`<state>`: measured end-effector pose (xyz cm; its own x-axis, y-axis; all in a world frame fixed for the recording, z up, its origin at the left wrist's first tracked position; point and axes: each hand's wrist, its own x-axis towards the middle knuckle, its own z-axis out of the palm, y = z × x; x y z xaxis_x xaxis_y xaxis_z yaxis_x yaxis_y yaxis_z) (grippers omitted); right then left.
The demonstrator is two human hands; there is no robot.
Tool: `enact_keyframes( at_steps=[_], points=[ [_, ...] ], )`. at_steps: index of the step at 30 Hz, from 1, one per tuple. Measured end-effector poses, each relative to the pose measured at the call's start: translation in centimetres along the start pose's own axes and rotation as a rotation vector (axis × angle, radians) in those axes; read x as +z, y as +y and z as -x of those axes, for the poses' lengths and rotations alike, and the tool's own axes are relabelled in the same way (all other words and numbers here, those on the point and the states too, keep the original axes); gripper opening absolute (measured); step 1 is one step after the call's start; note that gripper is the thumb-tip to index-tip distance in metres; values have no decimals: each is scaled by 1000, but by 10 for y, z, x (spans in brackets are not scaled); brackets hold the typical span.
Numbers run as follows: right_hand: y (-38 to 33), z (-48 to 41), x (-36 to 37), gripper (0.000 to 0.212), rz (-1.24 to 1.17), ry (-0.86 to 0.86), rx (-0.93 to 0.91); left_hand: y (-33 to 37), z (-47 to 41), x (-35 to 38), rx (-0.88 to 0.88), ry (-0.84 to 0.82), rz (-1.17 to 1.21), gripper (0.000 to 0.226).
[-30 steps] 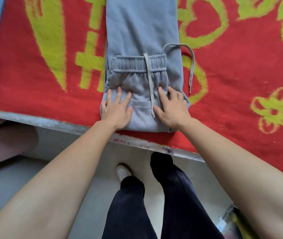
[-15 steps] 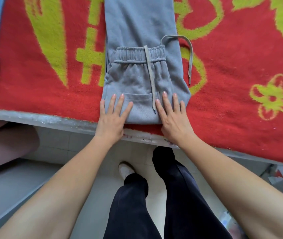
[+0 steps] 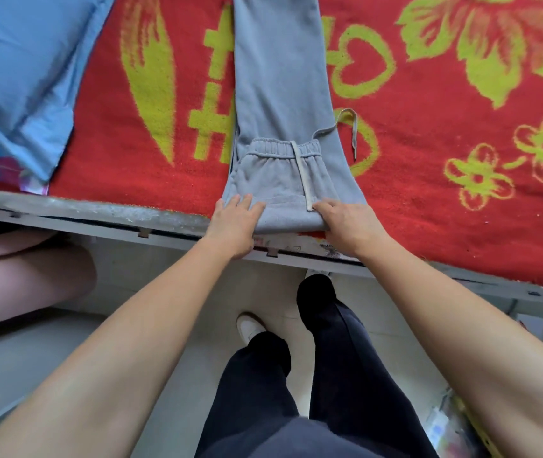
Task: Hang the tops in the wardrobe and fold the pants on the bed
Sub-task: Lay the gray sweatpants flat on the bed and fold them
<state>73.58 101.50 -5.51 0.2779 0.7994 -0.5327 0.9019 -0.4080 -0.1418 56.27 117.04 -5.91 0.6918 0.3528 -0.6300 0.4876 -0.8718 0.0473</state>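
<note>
Left hand point(image 3: 235, 223) lies with fingers over one corner of the fold and the thumb hidden, so I cannot tell if it grips. Right hand point(image 3: 346, 223) curls around the other corner, beside the drawstring point(image 3: 301, 173). Grey pants point(image 3: 280, 94) lie on the red blanket point(image 3: 429, 143), with the fold at the bed edge point(image 3: 98, 209) and the legs running away from it. Judgement: holding both corners keeps the doubled waistband point(image 3: 283, 148) square for the next fold.
</note>
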Motion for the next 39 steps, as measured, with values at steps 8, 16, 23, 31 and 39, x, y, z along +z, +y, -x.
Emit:
enact_keyframes(
  at_steps=[8, 16, 23, 31, 39],
  points=[
    [-13, 58, 20, 24, 30, -89, -77, 13, 69, 28, 94, -96, 159, 54],
    [13, 30, -40, 8, -173, 16, 13, -5, 45, -36, -57, 97, 315, 45],
    [46, -29, -96, 29, -389, 19, 96, -23, 2, -99, -263, 145, 365, 30],
    [81, -102, -135, 13, -489, 24, 104, -45, -71, -144, -363, 219, 459, 26],
    [113, -196, -106, 70, -877, 150, 409, -83, -171, -128, -568, 439, 819, 66]
  ],
)
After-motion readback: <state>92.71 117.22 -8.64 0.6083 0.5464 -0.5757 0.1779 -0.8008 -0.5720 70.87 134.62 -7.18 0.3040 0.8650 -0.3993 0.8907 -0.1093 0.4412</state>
